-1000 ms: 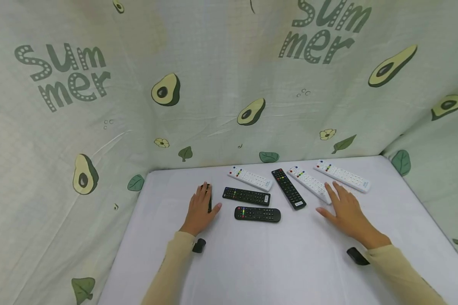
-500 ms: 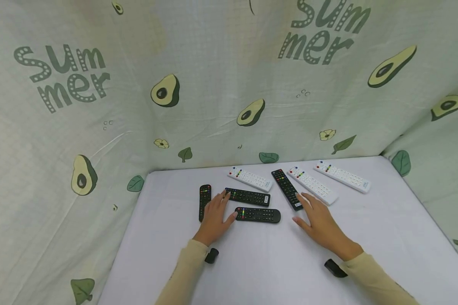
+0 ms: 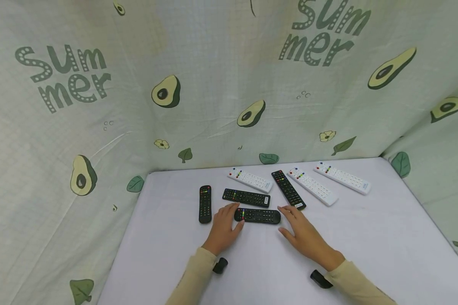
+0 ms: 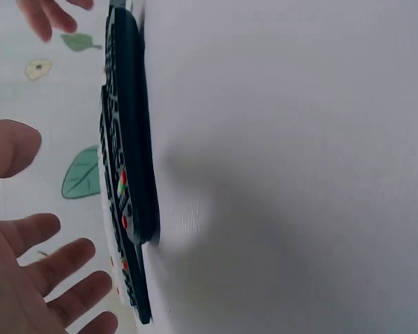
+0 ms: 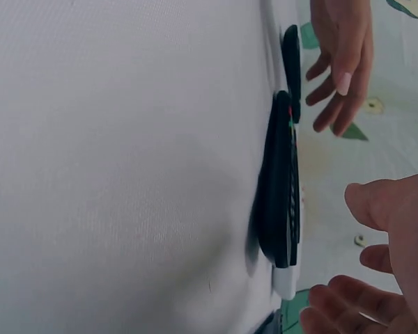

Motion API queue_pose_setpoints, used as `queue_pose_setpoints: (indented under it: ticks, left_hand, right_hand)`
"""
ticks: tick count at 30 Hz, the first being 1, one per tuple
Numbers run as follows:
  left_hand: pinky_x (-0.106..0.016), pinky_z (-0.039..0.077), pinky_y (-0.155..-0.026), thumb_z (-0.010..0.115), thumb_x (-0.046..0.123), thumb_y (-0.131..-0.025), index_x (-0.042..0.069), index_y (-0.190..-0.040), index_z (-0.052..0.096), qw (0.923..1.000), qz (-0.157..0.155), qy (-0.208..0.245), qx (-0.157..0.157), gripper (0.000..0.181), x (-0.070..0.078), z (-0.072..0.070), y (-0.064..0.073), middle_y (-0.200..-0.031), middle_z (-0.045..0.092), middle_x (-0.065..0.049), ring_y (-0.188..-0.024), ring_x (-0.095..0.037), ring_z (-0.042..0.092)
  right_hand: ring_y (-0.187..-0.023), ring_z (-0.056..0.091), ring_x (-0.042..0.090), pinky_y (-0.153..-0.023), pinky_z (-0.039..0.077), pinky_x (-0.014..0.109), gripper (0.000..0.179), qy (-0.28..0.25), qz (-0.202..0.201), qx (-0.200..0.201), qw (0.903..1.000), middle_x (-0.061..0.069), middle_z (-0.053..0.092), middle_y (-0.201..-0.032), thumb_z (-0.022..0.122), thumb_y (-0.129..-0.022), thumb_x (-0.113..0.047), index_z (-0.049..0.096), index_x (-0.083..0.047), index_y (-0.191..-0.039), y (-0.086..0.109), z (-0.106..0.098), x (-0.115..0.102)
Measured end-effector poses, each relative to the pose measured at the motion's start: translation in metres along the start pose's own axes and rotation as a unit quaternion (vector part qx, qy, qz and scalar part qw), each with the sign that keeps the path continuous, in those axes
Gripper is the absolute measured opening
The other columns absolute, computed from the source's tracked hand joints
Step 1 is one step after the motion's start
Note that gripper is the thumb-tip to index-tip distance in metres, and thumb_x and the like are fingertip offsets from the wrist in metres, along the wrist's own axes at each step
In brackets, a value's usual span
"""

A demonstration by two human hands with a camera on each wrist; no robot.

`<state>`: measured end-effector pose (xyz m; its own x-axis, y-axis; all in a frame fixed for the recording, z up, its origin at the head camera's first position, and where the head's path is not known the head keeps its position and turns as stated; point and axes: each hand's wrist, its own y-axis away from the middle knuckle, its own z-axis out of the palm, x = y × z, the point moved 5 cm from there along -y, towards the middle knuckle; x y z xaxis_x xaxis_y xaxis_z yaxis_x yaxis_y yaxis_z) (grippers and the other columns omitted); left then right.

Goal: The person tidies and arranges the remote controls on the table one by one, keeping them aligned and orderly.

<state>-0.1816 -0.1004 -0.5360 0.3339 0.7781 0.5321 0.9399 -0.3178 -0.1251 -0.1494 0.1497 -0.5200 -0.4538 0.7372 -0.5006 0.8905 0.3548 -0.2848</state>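
near remote point(image 3: 257, 215): black, flat on the table point(image 3: 145, 267), lying crosswise with its coloured buttons toward its left end; every place below was taken from it.
left hand point(image 3: 222, 228): by the left end of the near remote, thumb and fingers spread apart, nothing gripped; whether a fingertip brushed that end could not be told.
right hand point(image 3: 307, 237): by the right end of the near remote, thumb and fingers well apart, nothing held; the foremost fingertip showed just beside the far right corner.
remote and grip: the near remote lay between the two hands, each end facing the gap between a thumb and its fingers, with neither hand clamped on it.
step in hand: it looked like a two-handed reach toward the near remote, with no lift begun.
next move: it seemed to call for bringing the fingers in on both ends together, without nudging the second black remote point(image 3: 246, 198) just beyond.
other black ones: the lengthwise remote point(image 3: 205, 204) lay left of the near remote, the slanted remote point(image 3: 289, 189) beyond its right end.
white ones: the first white remote point(image 3: 250, 179) lay farther beyond the near remote; the middle white remote point(image 3: 313, 186) and the last white remote point(image 3: 342, 178) lay beyond and to its right.
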Motion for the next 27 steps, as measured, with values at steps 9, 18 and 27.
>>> queue_pose_setpoints:
  ticks: [9,18,27]
  left_hand:
    - [-0.057,0.04,-0.117,0.068,0.024,-0.102,0.002,-0.154,0.049,0.999,-0.041,0.014,-0.001,0.06,0.0,0.01,0.004,-0.151,0.055,-0.019,-0.138,-0.038,0.049]
    - [-0.056,0.042,-0.115,0.07,0.02,-0.1,-0.002,-0.151,0.05,0.9965,-0.075,0.034,0.013,0.059,0.002,0.015,0.007,-0.15,0.057,-0.022,-0.134,-0.038,0.052]
    - [-0.052,0.047,-0.112,0.072,0.017,-0.099,-0.001,-0.15,0.052,0.9926,-0.102,0.063,0.017,0.058,0.004,0.017,0.01,-0.147,0.061,-0.019,-0.129,-0.034,0.055]
  right_hand:
    - [-0.131,0.058,0.041,-0.111,0.049,0.056,0.066,-0.016,0.01,0.005,0.9998,0.023,0.056,-0.14,0.084,-0.09,-0.007,0.053,0.005,-0.148,0.001,0.015,-0.007]
    - [-0.134,0.056,0.046,-0.113,0.047,0.058,0.067,-0.027,0.045,-0.007,0.9986,0.029,0.053,-0.143,0.082,-0.092,-0.007,0.05,0.009,-0.148,0.0,0.024,-0.006]
    - [-0.12,0.065,0.041,-0.097,0.059,0.049,0.064,-0.08,0.082,-0.005,0.9934,0.028,0.058,-0.136,0.078,-0.09,0.004,0.05,0.01,-0.147,-0.006,0.025,-0.004]
